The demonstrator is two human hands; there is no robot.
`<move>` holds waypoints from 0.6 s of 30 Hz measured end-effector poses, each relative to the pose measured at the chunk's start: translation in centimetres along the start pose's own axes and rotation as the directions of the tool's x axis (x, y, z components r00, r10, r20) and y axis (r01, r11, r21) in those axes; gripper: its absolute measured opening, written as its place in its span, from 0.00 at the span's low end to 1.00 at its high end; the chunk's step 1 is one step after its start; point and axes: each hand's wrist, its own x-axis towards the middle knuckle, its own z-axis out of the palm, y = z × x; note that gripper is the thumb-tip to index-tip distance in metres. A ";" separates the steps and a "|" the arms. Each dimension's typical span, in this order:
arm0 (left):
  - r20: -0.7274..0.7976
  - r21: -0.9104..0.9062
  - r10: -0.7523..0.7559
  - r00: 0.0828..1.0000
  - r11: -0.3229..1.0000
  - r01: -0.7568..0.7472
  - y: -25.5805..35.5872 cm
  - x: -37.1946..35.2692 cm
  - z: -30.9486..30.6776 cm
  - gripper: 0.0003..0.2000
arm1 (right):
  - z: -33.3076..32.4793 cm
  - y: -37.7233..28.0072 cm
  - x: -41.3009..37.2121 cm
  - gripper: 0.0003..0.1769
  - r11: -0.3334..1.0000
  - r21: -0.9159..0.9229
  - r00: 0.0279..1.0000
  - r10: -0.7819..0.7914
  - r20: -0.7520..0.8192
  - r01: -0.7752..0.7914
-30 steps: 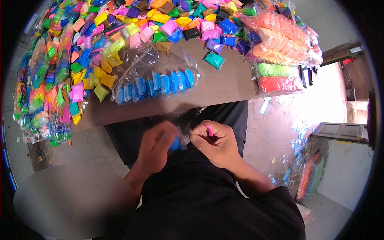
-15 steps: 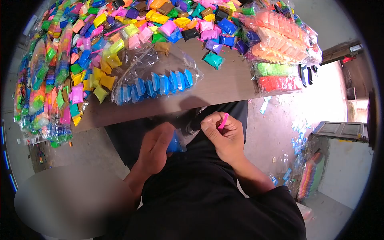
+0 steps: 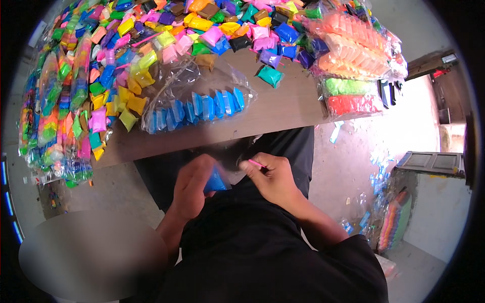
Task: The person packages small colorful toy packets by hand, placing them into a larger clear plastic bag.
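My left hand [image 3: 192, 186], partly blurred, is closed on a blue packet [image 3: 216, 181] in clear wrapping, over my lap. To its right my right hand [image 3: 273, 177] pinches a thin pink strip [image 3: 256, 163] between thumb and fingers. The two hands are apart, just below the table's front edge. On the table [image 3: 288, 108] above them lies a clear plastic bag [image 3: 177, 83] with a row of several blue packets [image 3: 207, 107] inside. A teal packet [image 3: 269, 76] lies to the right of that bag.
Many coloured packets [image 3: 212, 35] are heaped along the table's far side, with filled bags [image 3: 49, 83] at the left. Bags of orange packets [image 3: 353, 43], green and red ones [image 3: 353, 105] are stacked at the right. Blue scraps [image 3: 379, 177] litter the floor.
My right hand has moved left and slightly down, and the pink strip has tilted from steep to nearly level. My left hand has shifted slightly left with the blue packet.
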 end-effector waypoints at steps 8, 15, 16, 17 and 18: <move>0.035 -0.122 0.016 0.999 0.992 -0.012 0.4 -0.3 0.2 0.07 | -0.7 -3.0 -1.5 0.18 0.902 0.412 0.991 -0.135 -0.010 0.127; 0.043 -0.213 -0.020 0.999 0.977 0.029 0.7 -0.6 0.4 0.09 | -0.1 -3.2 -1.5 0.08 0.878 0.341 0.941 -0.327 -0.082 0.335; 0.054 -0.209 -0.013 0.998 0.978 0.024 0.8 -0.6 0.4 0.09 | -0.1 -3.4 -1.5 0.08 0.878 0.342 0.942 -0.325 -0.085 0.334; 0.065 -0.206 -0.005 0.998 0.978 0.018 0.8 -0.6 0.4 0.10 | -0.2 -3.5 -1.5 0.07 0.879 0.342 0.942 -0.322 -0.089 0.333; 0.064 -0.205 -0.006 0.998 0.979 0.019 0.8 -0.6 0.3 0.10 | -0.2 -3.4 -1.5 0.07 0.879 0.343 0.942 -0.322 -0.089 0.333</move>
